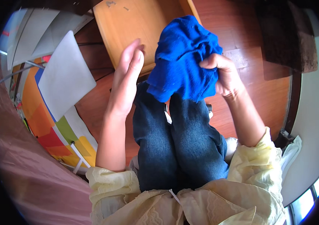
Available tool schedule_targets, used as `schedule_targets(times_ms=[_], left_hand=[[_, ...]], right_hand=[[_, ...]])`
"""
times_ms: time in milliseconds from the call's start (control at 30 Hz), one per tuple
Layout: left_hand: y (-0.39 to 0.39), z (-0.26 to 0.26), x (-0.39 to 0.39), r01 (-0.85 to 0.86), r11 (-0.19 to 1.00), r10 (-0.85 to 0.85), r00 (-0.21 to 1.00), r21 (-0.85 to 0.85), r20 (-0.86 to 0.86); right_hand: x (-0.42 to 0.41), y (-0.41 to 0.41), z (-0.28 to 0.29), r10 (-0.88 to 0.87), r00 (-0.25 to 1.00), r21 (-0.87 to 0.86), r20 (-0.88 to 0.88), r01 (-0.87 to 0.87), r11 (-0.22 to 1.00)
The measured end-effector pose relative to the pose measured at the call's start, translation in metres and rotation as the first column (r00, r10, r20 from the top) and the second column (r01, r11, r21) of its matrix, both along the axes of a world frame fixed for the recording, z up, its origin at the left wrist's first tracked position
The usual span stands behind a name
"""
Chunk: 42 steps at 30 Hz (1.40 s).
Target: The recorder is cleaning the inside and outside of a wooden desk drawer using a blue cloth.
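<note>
A crumpled bright blue cloth (186, 60) hangs in front of me, just beyond my knees. My right hand (225, 71) grips its right side, with the thumb pressed on the fabric and the other fingers mostly behind it. To the left of the cloth, my left hand (128, 70) is raised on edge and touches nothing. Its thumb stands a little apart from the slightly blurred fingers. Below the cloth are my legs in dark blue jeans (159, 146). How the cloth is folded cannot be made out.
A wooden drawer or open box (128, 31) lies ahead on the reddish wooden floor (249, 92). Left are a white panel (64, 76), a multicoloured panel (49, 132) and a pinkish covering (35, 180). A dark brown wooden piece (288, 42) stands at the right, near a pale wall (314, 92).
</note>
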State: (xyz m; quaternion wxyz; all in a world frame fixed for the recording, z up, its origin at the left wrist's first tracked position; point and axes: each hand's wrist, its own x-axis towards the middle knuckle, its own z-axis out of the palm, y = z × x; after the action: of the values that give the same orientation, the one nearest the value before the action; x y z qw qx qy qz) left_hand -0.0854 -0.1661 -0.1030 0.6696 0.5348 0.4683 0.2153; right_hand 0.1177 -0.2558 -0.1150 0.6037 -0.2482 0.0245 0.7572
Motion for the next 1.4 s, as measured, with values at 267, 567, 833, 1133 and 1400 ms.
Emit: schedule_targets(times_ms=[267, 567, 833, 1133, 1400], left_hand=[[-0.001, 0.008, -0.049, -0.023, 0.976, 0.092, 0.945, -0.218, 0.313], [-0.021, 0.025, -0.091, -0.284, 0.925, 0.242, 0.952, 0.25, 0.186], [-0.081, 0.086, -0.041, -0.301, 0.929, 0.371, 0.764, -0.217, 0.528], [-0.109, 0.134, -0.053, -0.248, 0.859, 0.485, 0.677, -0.448, 0.554], [-0.059, 0.131, -0.093, -0.594, 0.796, 0.556, 0.794, 0.119, 0.246]], right_hand=[[-0.025, 0.006, 0.005, 0.278, 0.959, 0.114, -0.058, -0.27, 0.956], [-0.056, 0.03, 0.041, 0.291, 0.933, 0.02, 0.211, -0.302, 0.953], [-0.108, -0.008, 0.12, -0.336, -0.157, 0.188, 0.929, -0.582, 0.791], [-0.096, -0.063, 0.166, -0.247, 0.101, 0.267, 0.964, -0.352, 0.897], [-0.027, -0.068, 0.149, -0.376, 0.374, 0.335, 0.848, 0.171, 0.926]])
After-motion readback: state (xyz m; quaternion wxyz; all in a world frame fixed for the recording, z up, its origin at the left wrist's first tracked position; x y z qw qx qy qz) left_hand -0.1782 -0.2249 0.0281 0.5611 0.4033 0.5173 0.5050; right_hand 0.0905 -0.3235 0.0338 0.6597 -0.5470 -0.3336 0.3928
